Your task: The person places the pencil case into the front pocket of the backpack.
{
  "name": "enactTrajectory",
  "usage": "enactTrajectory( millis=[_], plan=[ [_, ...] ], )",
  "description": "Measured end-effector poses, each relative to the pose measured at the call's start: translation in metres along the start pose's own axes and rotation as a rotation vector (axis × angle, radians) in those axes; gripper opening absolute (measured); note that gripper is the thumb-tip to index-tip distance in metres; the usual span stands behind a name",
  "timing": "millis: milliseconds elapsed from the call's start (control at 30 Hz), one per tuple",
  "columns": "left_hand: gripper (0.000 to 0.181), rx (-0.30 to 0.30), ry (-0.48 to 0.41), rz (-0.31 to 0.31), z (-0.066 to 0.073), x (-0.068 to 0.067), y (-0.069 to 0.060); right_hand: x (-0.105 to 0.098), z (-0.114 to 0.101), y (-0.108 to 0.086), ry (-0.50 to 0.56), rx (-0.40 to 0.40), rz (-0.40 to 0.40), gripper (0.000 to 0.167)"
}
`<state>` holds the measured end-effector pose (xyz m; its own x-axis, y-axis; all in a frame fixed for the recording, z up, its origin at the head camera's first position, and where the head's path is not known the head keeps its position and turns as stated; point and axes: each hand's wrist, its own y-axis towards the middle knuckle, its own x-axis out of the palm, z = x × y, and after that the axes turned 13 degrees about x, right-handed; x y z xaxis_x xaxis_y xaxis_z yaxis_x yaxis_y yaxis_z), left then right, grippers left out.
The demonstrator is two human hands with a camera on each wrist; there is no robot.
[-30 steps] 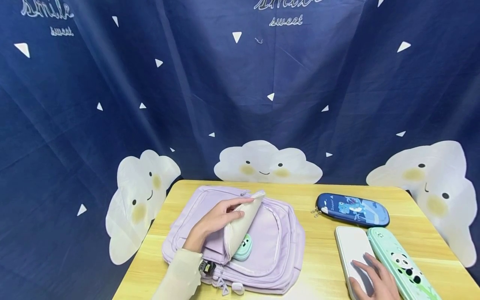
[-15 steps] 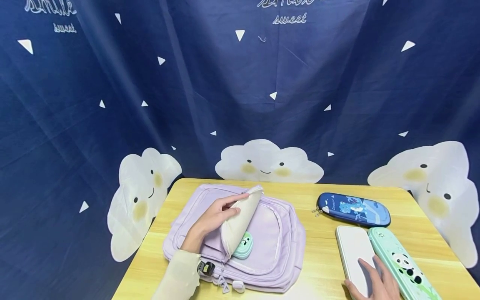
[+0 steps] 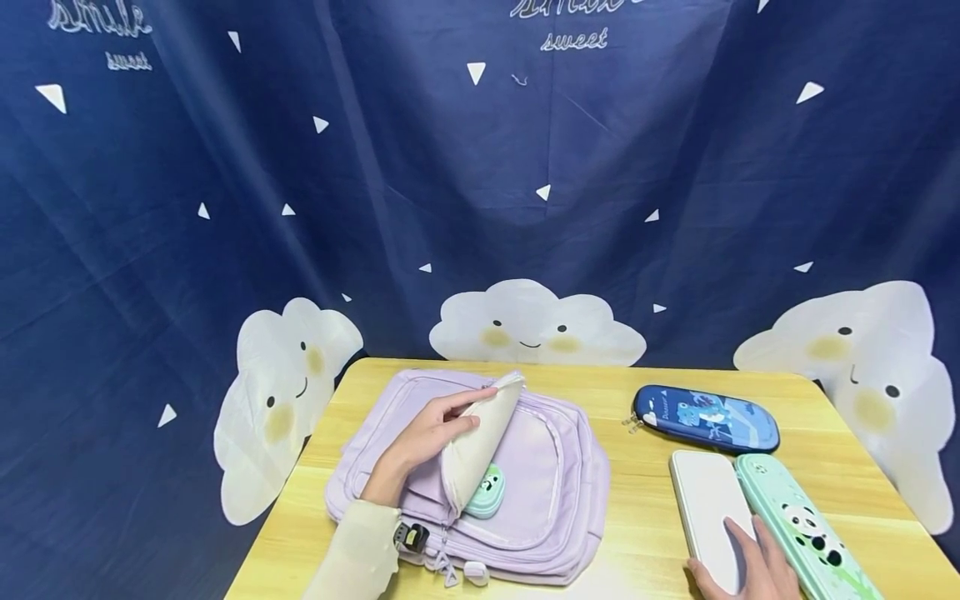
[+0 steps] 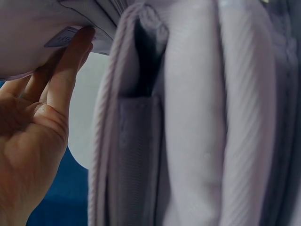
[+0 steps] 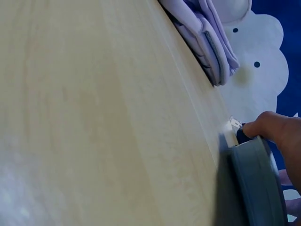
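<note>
Here, left hand [image 3: 429, 432] pinches flap [image 3: 478, 450], right hand [image 3: 757, 567] grips white case [image 3: 708, 504] — blue case [image 3: 708, 419] seemingly reads "Dinosaur".

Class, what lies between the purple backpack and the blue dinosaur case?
Only bare tabletop separates the backpack from the blue case, as the head view shows.

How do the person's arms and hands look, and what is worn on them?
The left sleeve is plain cream and reaches the wrist; a small black device shows beside its end. The left hand and right hand are bare, with no glove or ring visible. No right sleeve is in view.
</note>
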<state>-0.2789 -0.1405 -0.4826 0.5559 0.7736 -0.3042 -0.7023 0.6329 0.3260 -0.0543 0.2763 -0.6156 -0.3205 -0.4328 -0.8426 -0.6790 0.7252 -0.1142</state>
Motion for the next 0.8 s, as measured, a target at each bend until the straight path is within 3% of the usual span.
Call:
enactTrajectory(
  millis=[233,467,667,800],
  plan=[
    [0.052,-0.007,0.003,-0.004,0.002,0.000,0.000,0.000,0.000,0.001,0.037,-0.003,0.038,0.092],
    [0.051,-0.008,0.002,0.002,0.002,0.000,0.000,-0.003,-0.001,-0.002,0.070,-0.111,0.183,0.085],
    [0.051,-0.006,0.006,0.004,0.001,0.000,0.000,-0.010,-0.008,0.000,0.050,-0.141,0.164,0.082],
    [0.051,-0.006,0.006,0.006,0.002,0.000,0.000,-0.014,-0.013,0.004,0.062,-0.235,0.172,0.078]
  ],
)
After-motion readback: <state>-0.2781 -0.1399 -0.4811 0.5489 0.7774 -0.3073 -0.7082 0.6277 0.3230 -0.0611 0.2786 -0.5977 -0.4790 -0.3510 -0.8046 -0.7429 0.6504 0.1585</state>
